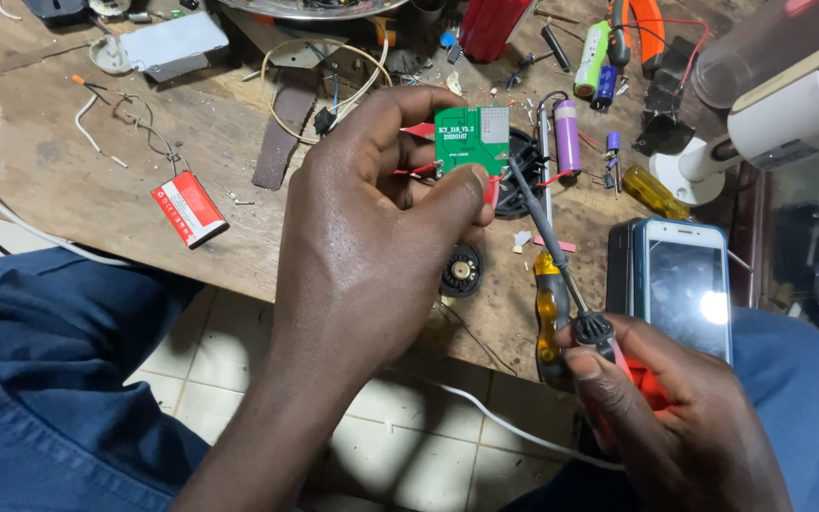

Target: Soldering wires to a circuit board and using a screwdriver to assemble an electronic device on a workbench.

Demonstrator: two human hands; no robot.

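- Wooden worktop [40, 142], cluttered: red flat battery pack [189, 209] at left, loose white wires [106, 118] upper left, smartphone [680, 284] at right edge beside a white cylindrical camera [789, 118], purple cylindrical cell [568, 136] upper middle, small black round speaker [461, 271] near front edge.
- Left hand [362, 246] raised over worktop front edge, fingers pinched narrow on green circuit board [471, 140], thumb pressing lower edge, other fingers behind.
- Right hand [661, 408] low right, above lap, fingers closed round red handle of screwdriver [547, 242]; second yellow-handled screwdriver [552, 313] lying just under it on worktop.
- Green circuit board held in air above black round part, face tilted up toward camera; roughly square, so no clear long axis; printed top edge away from body; red wires [414, 171] trailing off left side.
- Screwdriver long axis diagonal, handle lower right, tip upper left, touching or just at board's lower right corner; exact contact spot too small to tell.
- Doing it well, by judgement: keep board pinched firm at edge, clear of solder points; keep shaft in line with target, light pressure so tip does not skid across traces; keep red wires slack.
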